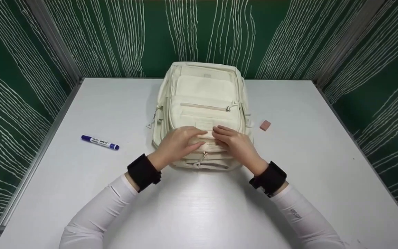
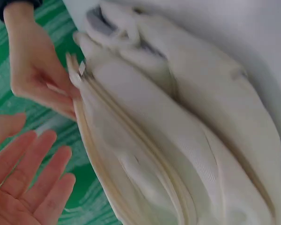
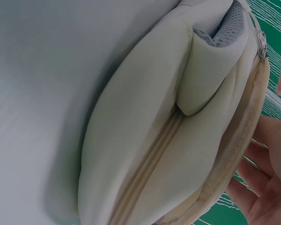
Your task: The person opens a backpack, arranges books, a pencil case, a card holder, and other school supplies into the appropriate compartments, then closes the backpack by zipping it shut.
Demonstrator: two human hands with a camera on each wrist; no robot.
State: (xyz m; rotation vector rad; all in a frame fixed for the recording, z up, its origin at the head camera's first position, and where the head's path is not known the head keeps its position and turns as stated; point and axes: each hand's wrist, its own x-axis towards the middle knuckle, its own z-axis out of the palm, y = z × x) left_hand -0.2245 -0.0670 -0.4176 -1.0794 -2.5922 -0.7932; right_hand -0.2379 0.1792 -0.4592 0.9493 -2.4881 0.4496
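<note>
A cream backpack (image 1: 206, 88) lies on its back on the white table, its front panel up. Along its near end, an unzipped edge (image 3: 257, 93) gapes and shows beige lining in the right wrist view. My left hand (image 1: 180, 143) hovers at the left of this end, fingers and thumb spread apart; its bare palm (image 2: 25, 187) shows in the left wrist view. From the right, my right hand (image 1: 235, 141) holds the panel's edge, with fingertips partly hidden by the fabric. A metal zip slider (image 2: 82, 70) sits close beside that hand.
Left of the backpack lies a blue-capped marker (image 1: 100, 142). A small pink eraser (image 1: 265, 125) lies to its right. Green walls with white drip lines enclose the table (image 1: 323, 173) at the back and both sides.
</note>
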